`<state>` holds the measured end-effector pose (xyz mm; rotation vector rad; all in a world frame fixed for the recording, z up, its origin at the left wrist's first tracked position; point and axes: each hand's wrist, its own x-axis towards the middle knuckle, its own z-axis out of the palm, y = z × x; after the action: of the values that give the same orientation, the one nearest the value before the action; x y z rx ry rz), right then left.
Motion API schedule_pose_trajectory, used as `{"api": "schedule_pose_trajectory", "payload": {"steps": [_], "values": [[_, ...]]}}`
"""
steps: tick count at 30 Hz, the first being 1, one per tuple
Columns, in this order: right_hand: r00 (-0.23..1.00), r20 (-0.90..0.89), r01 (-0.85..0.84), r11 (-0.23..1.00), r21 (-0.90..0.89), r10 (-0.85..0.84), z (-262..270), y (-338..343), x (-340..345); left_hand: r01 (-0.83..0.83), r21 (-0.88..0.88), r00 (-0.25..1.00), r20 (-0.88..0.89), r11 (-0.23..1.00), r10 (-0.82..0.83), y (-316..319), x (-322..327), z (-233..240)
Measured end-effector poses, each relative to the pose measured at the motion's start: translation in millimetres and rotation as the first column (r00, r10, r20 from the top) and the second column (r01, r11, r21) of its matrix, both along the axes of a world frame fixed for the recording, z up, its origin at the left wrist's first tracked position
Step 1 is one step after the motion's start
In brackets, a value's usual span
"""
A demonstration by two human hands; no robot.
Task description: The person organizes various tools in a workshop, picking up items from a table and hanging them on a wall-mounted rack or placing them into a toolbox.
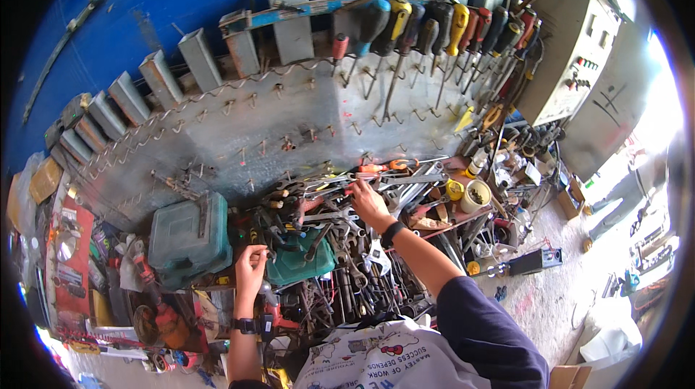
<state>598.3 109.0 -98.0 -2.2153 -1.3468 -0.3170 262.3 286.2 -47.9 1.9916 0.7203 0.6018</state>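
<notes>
A heap of wrenches, pliers and other hand tools (347,258) covers the bench in front of me. My right hand (370,201) reaches into the back of the heap, its fingertips at a red-handled tool; whether they grip it is unclear. Just right of those fingers lie orange-handled pliers (404,163) and several large wrenches (415,179). My left hand (251,267) is raised with curled fingers at the left side of the heap, between a closed teal plastic case (187,237) and a smaller green case (304,261). An adjustable wrench (377,258) lies below my right hand.
Behind the heap stands a metal pegboard (260,123) with hooks. Screwdrivers (399,19) hang in a rack along its top right. A white tub of small parts (475,196) and a yellow tape roll (454,190) sit to the right. An electrical cabinet (570,52) stands at the upper right.
</notes>
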Motion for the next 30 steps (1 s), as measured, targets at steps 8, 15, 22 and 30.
{"api": "schedule_pose_trajectory", "payload": {"steps": [8, 15, 22, 30], "values": [[0.989, 0.15, 0.046, 0.968, -0.248, -0.009, -3, 38, 18, -0.05, 0.04, 0.995, 0.088, 0.998, 0.047, -2, -22, 9], [0.995, 0.066, -0.071, 0.991, -0.116, 0.079, 37, -23, 30, -0.012, 0.029, 0.997, 0.075, 1.0, 0.009, -3, -19, 33], [0.975, -0.072, -0.167, 0.906, 0.388, 0.21, 204, -83, -26, 0.123, 0.262, 0.99, 0.04, 0.957, -0.138, 0, 1, 105], [0.96, 0.086, -0.239, 0.622, 0.745, 0.266, 384, -66, -34, 0.299, 0.485, 0.942, -0.014, 0.822, -0.334, -1, 78, 238]]}}
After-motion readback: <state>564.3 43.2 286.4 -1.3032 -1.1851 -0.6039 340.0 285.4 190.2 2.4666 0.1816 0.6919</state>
